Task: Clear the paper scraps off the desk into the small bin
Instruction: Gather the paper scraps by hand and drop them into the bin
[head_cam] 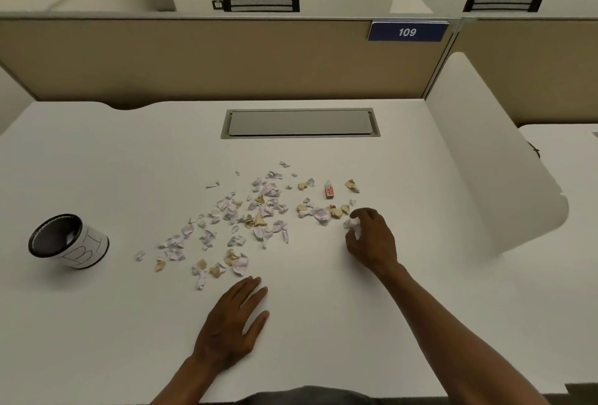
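Paper scraps (259, 220) are small torn bits, mostly pale lilac-white with some tan ones mixed in, all crumpled. They're scattered in a loose band across the middle of the desk (129, 162), running from near-left to far-right. Densest patch sits mid-desk; a thinner cluster lies to the right, just by my right hand.

Small bin (68, 240) is at the left of the desk, well apart from the scraps. It's a round cup with a black rim and a white paper wrap with hand-drawn letters. Its inside is dark, so I can't tell what's in it.

My right hand (369, 236) is at the right end of the scatter, fingers curled in, pinching a wad of white scraps (354, 226) at the fingertips. The forearm comes in from the near-right.

My left hand (231, 323) lies flat on the desk, palm down, fingers straight and together, holding nothing. It sits just near of the closest scraps, fingertips close to them but apart.

A small red-and-white eraser (329, 190) lies among the far-right scraps.
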The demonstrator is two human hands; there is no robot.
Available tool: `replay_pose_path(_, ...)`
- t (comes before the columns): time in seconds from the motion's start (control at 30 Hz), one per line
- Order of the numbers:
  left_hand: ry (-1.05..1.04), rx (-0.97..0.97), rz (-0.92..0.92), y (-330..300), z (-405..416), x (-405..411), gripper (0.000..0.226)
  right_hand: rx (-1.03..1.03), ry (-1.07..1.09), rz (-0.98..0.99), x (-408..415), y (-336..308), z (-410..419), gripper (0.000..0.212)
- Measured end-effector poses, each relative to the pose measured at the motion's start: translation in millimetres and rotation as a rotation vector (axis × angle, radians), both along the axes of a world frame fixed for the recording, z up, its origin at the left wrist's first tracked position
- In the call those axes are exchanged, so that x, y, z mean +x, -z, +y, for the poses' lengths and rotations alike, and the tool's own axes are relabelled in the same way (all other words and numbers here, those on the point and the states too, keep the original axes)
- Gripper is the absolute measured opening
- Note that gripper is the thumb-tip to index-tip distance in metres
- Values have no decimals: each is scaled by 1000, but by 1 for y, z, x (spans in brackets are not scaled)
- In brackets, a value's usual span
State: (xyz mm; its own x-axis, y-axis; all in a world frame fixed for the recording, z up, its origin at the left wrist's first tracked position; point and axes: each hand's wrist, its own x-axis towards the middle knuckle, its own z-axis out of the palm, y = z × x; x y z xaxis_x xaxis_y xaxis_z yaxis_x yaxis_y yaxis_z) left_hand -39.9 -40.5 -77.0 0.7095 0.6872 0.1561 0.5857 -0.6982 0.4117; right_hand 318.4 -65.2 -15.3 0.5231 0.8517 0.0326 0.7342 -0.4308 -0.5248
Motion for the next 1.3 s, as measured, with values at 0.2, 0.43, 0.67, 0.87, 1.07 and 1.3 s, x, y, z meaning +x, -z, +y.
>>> replay_pose_path(0.2, -3, 7, -12, -1, -2, 1, 49, -93, -205, -58, 14, -5, 29, 51)
replay_pose_path(0.43, -70, 13, -55, -8, -8, 11, 46, -4, -284, -214, 13, 9, 16, 25)
replay_pose_path(0.67, -104, -20, -174, -40, 9, 72, 39, 42, -352, -87, 2, 9, 26, 48)
replay_pose_path(0.87, -66, -32, -169, -61, 48, 132, 41, -3, -503, -206, -2, 14, 23, 42)
replay_pose_path(1.07, -69, -62, -48, -58, 80, 165, 56, 159, -381, -186, 8, 18, -7, 30)
replay_pose_path(1.3, -11, -145, 171, -44, 95, 191, 73, 137, 61, 2, 33, 16, -29, 40)
